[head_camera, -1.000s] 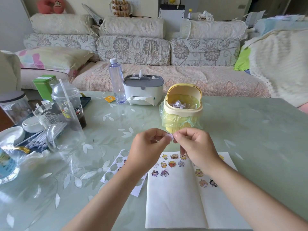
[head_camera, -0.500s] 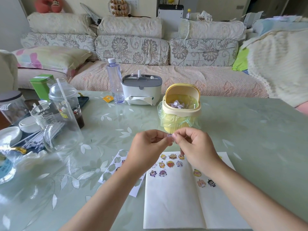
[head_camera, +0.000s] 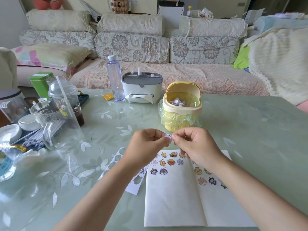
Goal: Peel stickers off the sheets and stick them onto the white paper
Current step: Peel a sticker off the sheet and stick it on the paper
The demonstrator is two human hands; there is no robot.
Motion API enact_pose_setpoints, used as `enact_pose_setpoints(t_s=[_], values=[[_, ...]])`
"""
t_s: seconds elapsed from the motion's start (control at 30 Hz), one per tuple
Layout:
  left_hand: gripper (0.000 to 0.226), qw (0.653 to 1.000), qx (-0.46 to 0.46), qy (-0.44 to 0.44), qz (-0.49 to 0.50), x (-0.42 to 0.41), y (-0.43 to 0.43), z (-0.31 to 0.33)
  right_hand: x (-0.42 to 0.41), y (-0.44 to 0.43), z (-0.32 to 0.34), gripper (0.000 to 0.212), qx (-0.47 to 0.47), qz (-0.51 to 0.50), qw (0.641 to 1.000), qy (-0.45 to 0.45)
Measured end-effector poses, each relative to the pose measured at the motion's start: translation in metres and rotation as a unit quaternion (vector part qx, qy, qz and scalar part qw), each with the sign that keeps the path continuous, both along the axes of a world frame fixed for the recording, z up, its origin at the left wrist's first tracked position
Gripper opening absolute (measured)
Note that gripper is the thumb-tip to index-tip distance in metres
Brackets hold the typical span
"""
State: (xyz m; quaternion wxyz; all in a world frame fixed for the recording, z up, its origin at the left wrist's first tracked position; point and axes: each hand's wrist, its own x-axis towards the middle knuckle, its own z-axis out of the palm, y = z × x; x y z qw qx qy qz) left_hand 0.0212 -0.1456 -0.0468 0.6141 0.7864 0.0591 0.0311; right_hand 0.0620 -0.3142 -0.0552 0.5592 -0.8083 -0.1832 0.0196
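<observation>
Hardly anything has moved in the last second: both hands stay raised together, fingertips meeting on the same small piece.

Nearest, under both forearms, one white paper (head_camera: 175, 197) lies open on the table (head_camera: 250, 130), with a fold down its middle. It carries about ten stuck figures left of the fold, in three rows, and at least five right of it; some are partly hidden by the right wrist. One sticker sheet (head_camera: 116, 163), punched with empty cut-outs, lies flat beneath the left forearm, its edge tucked just beside the paper.

Above the paper's far edge, the left hand (head_camera: 146, 144) and the right hand (head_camera: 195, 145) each have curled fingers and pinch one pale purple sticker (head_camera: 168, 137) between thumb and forefinger. It is held in the air between the two hands, clear of the paper.

Just beyond the right hand stands one yellow bin (head_camera: 181, 109), lined with a bag, paper scraps inside. Farther beyond the left hand are one tissue box (head_camera: 141, 90) and one clear bottle (head_camera: 115, 77), side by side. Well off to the left of the left hand stand one glass jug (head_camera: 55, 124) and one domed cup (head_camera: 66, 97) with a straw.
</observation>
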Motion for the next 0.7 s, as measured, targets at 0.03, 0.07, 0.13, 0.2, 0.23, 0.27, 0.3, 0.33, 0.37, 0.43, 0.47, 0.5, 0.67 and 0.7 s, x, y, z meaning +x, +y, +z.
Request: enact_pose_setpoints(t_s=[0.03, 0.07, 0.13, 0.2, 0.23, 0.27, 0.3, 0.33, 0.37, 0.43, 0.47, 0.5, 0.67, 0.7], values=[[0.013, 1.0, 0.0, 0.0, -0.001, -0.0002, -0.0001, 0.0003, 0.0001, -0.0001, -0.0005, 0.016, -0.006, -0.004, 1.0, -0.01], [0.014, 1.0, 0.0, 0.0, -0.001, -0.0004, -0.0003, 0.0007, 0.0004, -0.0001, -0.0013, 0.017, -0.014, -0.007, 1.0, -0.021], [0.013, 1.0, 0.002, 0.002, 0.001, -0.001, -0.0007, 0.0014, 0.0007, 0.0002, -0.0021, 0.017, -0.03, -0.011, 0.999, -0.043], [0.013, 1.0, 0.004, 0.001, 0.004, -0.0011, -0.0013, 0.0014, -0.0003, 0.0007, -0.003, 0.016, -0.039, -0.013, 0.997, -0.059], [0.013, 1.0, 0.004, -0.001, 0.006, -0.0012, -0.0014, 0.0014, -0.0007, 0.0009, -0.0037, 0.017, -0.041, -0.014, 0.997, -0.065], [0.013, 1.0, 0.005, -0.002, 0.008, -0.0014, -0.0016, 0.0015, -0.0009, 0.0009, -0.0046, 0.018, -0.045, -0.015, 0.996, -0.07], [0.013, 1.0, 0.006, -0.003, 0.009, -0.0015, -0.0018, 0.0017, -0.0009, 0.0012, -0.0055, 0.019, -0.05, -0.015, 0.996, -0.076], [0.013, 1.0, 0.006, -0.003, 0.01, -0.0015, -0.0021, 0.0017, -0.001, 0.0013, -0.0063, 0.02, -0.056, -0.014, 0.995, -0.084], [0.013, 1.0, 0.007, -0.003, 0.011, -0.0016, -0.0025, 0.0018, -0.0008, 0.0016, -0.0071, 0.021, -0.065, -0.013, 0.993, -0.094], [0.013, 1.0, 0.01, -0.003, 0.013, -0.002, -0.0035, 0.0021, -0.0011, 0.0024, -0.0076, 0.02, -0.084, -0.014, 0.99, -0.113], [0.013, 1.0, 0.012, -0.002, 0.014, -0.0018, -0.0037, 0.0019, -0.0015, 0.0026, -0.0076, 0.02, -0.09, -0.017, 0.988, -0.12], [0.013, 1.0, 0.013, -0.002, 0.016, -0.0015, -0.0038, 0.0018, -0.0016, 0.0026, -0.0081, 0.019, -0.092, -0.02, 0.988, -0.125], [0.012, 1.0, 0.013, -0.001, 0.023, -0.001, -0.0048, 0.0027, -0.0019, 0.0029, -0.007, 0.024, -0.062, -0.027, 0.992, -0.107], [0.012, 1.0, 0.011, -0.002, 0.024, -0.0014, -0.0054, 0.0027, -0.0019, 0.0036, -0.0065, 0.025, -0.05, -0.027, 0.993, -0.099]])
